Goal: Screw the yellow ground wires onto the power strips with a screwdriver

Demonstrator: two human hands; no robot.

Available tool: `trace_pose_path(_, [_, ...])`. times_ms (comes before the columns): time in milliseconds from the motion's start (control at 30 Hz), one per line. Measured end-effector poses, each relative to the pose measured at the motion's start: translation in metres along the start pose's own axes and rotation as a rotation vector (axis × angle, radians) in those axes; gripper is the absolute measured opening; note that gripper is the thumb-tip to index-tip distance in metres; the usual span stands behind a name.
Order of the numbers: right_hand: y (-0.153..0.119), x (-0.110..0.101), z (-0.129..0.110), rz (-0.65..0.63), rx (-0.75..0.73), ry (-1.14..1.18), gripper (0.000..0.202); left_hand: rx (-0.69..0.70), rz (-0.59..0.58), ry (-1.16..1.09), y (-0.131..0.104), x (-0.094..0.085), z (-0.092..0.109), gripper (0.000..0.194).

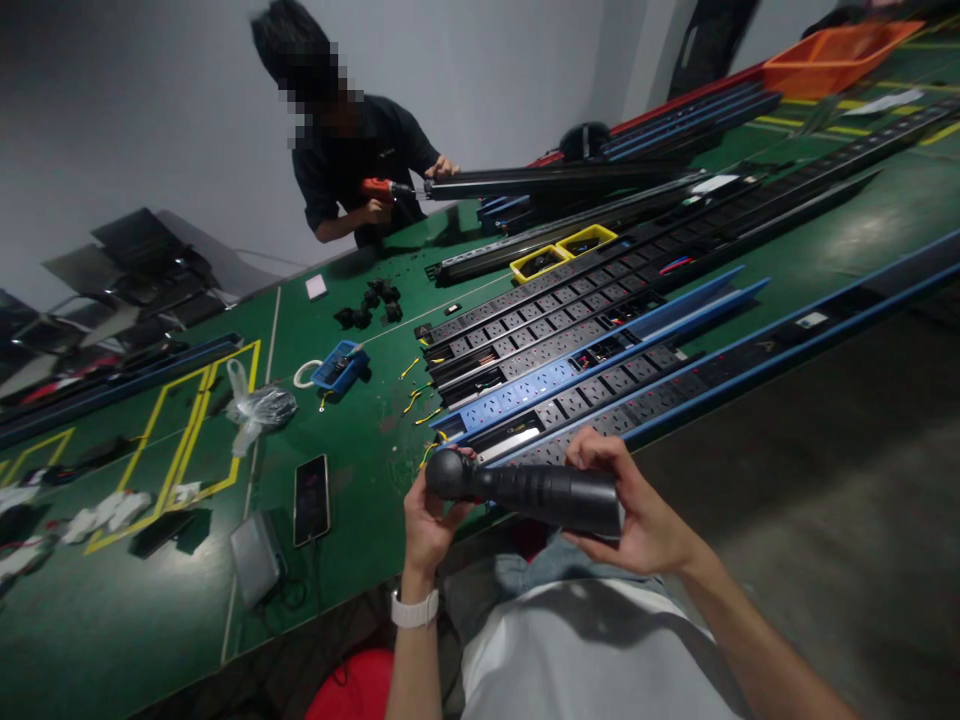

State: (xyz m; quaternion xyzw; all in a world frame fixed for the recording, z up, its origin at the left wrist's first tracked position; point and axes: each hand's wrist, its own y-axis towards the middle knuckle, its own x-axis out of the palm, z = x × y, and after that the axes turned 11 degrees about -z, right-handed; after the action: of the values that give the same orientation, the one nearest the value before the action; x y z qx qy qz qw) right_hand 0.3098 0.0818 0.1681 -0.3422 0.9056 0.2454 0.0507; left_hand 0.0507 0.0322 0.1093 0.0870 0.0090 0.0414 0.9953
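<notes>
- Left hand [429,525] closes around the rounded end of a black cylindrical device [555,492]; some of its fingers are hidden behind that end.
- Right hand [649,505] is clamped on the wider opposite end, fingers over the top, thumb underneath.
- Between the two hands, the device is at the near edge of the green worktop [375,500], beside the socket strips [652,402].
- Its casing looks stiff, probably hard plastic, and moderately heavy, so support at both ends seems sensible.
- Smooth rounded surfaces could slip; the narrower neck likely offers the surest hold.
- It seems sturdy rather than fragile, though its insides cannot be judged.
</notes>
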Motion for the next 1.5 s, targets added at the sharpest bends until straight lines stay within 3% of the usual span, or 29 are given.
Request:
trace_pose_path(133, [-0.003, -0.005, 0.007, 0.058, 0.030, -0.017, 0.057, -0.006, -0.061, -0.091, -0.004, -0.001, 0.002, 0.057])
trace_pose_path(300, [-0.004, -0.005, 0.021, 0.149, 0.098, 0.047, 0.064, 0.043, -0.008, 0.106, -0.011, 0.000, 0.004, 0.054])
trace_pose_path(433, [-0.001, 0.004, 0.026, 0.180, 0.084, 0.149, 0.072, 0.038, 0.036, 0.172, -0.016, 0.002, 0.002, 0.051])
trace_pose_path(600, [0.001, 0.021, 0.027, 0.339, 0.011, 0.112, 0.059, 0.018, 0.061, 0.115, -0.023, -0.003, -0.002, 0.056])
trace_pose_path(767, [0.003, 0.026, 0.022, 0.293, -0.021, 0.142, 0.058, 0.001, 0.043, 0.165, -0.026, -0.009, 0.006, 0.053])
trace_pose_path(1067, [0.003, 0.019, 0.019, 0.254, 0.028, 0.145, 0.053, 0.085, 0.105, 0.223, -0.021, 0.005, 0.015, 0.061])
trace_pose_path(1200, [0.004, 0.017, 0.024, 0.318, 0.046, 0.160, 0.056, 0.201, 0.075, 0.363, -0.004, 0.007, 0.018, 0.038])
trace_pose_path(1333, [0.011, 0.017, 0.017, 0.349, 0.007, 0.171, 0.069, 0.230, 0.116, 0.230, 0.003, 0.017, 0.026, 0.021])
trace_pose_path(1500, [0.027, 0.023, -0.005, 0.327, -0.074, 0.156, 0.066, 0.249, 0.195, 0.023, 0.002, 0.026, 0.050, 0.022])
